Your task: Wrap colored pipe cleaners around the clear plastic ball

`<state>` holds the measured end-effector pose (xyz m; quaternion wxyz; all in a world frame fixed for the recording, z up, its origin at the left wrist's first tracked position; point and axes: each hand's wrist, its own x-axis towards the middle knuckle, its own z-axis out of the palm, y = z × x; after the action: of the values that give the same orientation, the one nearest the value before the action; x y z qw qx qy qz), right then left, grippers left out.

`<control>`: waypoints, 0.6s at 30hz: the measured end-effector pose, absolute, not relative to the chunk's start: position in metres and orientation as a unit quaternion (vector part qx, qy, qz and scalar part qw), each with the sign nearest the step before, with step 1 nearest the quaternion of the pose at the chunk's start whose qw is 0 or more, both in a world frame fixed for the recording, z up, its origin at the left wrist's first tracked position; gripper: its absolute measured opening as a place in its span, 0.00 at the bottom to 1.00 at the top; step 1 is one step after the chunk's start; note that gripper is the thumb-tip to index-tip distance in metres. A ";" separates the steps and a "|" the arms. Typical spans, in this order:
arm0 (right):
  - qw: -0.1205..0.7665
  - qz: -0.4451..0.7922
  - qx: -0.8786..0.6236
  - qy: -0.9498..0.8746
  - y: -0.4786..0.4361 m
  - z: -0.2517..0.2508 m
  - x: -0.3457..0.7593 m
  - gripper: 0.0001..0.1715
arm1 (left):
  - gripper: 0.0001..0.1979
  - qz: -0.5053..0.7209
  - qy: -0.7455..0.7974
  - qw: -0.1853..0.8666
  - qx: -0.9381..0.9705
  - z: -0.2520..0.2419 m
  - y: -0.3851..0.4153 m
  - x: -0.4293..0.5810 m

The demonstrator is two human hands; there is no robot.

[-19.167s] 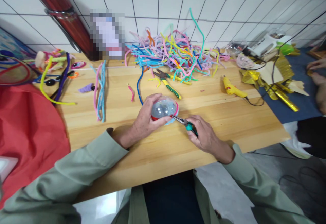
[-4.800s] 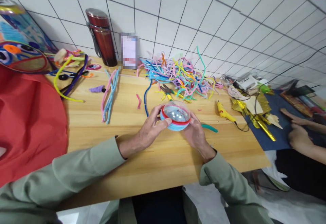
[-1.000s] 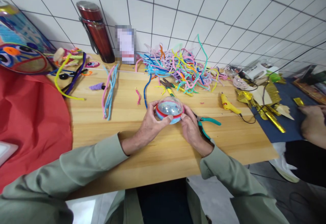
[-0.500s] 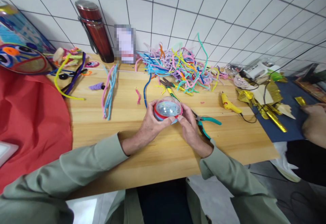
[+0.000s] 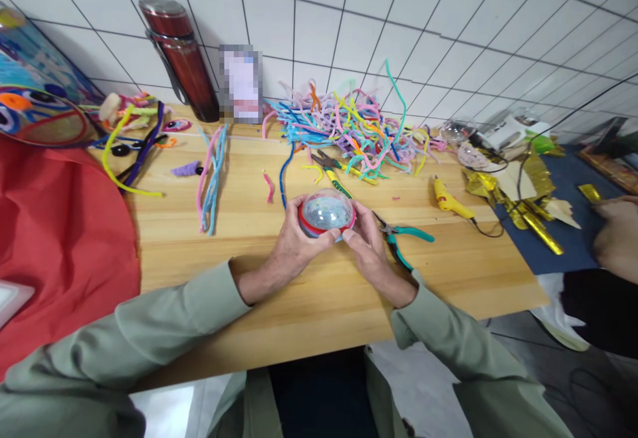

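Observation:
A clear plastic dome (image 5: 327,211) ringed with red and light-blue pipe cleaners sits between both hands over the wooden table (image 5: 319,292). My left hand (image 5: 293,241) curls round its left side, thumb along the near rim. My right hand (image 5: 367,250) grips the right side with fingers pressed on the rim. Teal-handled pliers (image 5: 405,237) lie on the table just right of my right hand.
A heap of coloured pipe cleaners (image 5: 349,125) and yellow-green pliers (image 5: 333,173) lie beyond the dome. A yellow glue gun (image 5: 449,200) with its cord is at right, a red flask (image 5: 175,52) at the wall, red cloth (image 5: 54,238) at left. Another person's hand (image 5: 614,237) is at far right.
The teal pliers, once in my right hand, now lie on the table. Both hands have turned and tilted the dome slightly over the last second.

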<state>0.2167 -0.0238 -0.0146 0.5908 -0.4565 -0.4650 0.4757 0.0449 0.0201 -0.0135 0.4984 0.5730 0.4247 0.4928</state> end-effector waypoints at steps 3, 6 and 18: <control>0.572 0.452 -0.480 -0.489 -0.023 -0.014 0.218 0.34 | 0.42 0.493 0.421 0.501 0.573 -0.015 0.020 0.046; 0.553 0.425 -0.495 -0.518 -0.022 -0.013 0.220 0.36 | 0.43 0.496 0.420 0.502 0.570 -0.017 0.020 0.046; 0.571 0.419 -0.481 -0.516 -0.022 -0.017 0.221 0.35 | 0.45 0.501 0.420 0.503 0.565 -0.018 0.018 0.047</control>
<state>0.2206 -0.0223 -0.0170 0.5713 -0.4812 -0.5162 0.4190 0.0471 0.0184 -0.0178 0.5035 0.5654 0.4198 0.5007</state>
